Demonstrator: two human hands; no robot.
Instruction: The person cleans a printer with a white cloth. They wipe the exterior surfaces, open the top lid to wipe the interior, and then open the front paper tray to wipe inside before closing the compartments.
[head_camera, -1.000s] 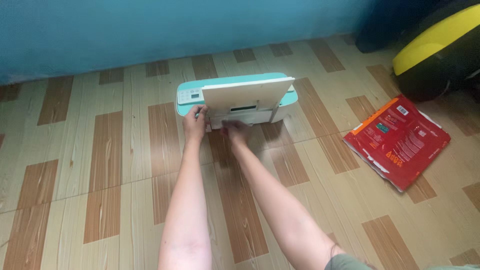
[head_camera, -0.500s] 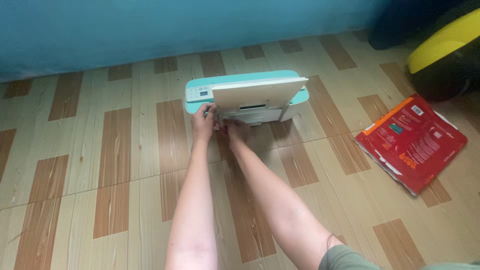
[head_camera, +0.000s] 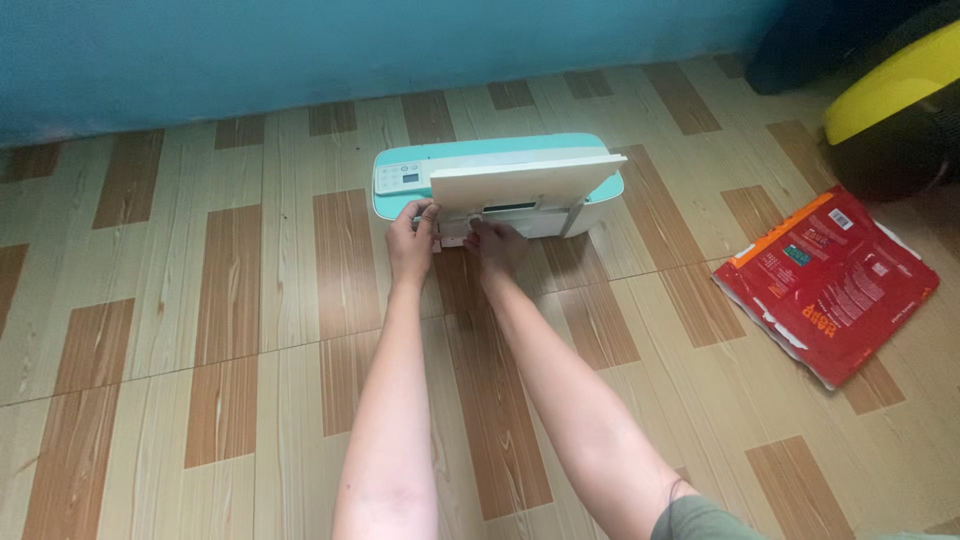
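The teal and white printer (head_camera: 497, 190) stands on the wooden-pattern floor (head_camera: 230, 300) near the blue wall. The left hand (head_camera: 411, 240) pinches the front tray's left corner; the right hand (head_camera: 497, 245) presses curled fingers at its front. It is better to pull evenly with both hands, not twisting the tray.

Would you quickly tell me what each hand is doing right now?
Left hand: fingers pinched on the front edge of the printer, below its control panel.
Right hand: fingertips on the printer's front; whether it grips cannot be told.
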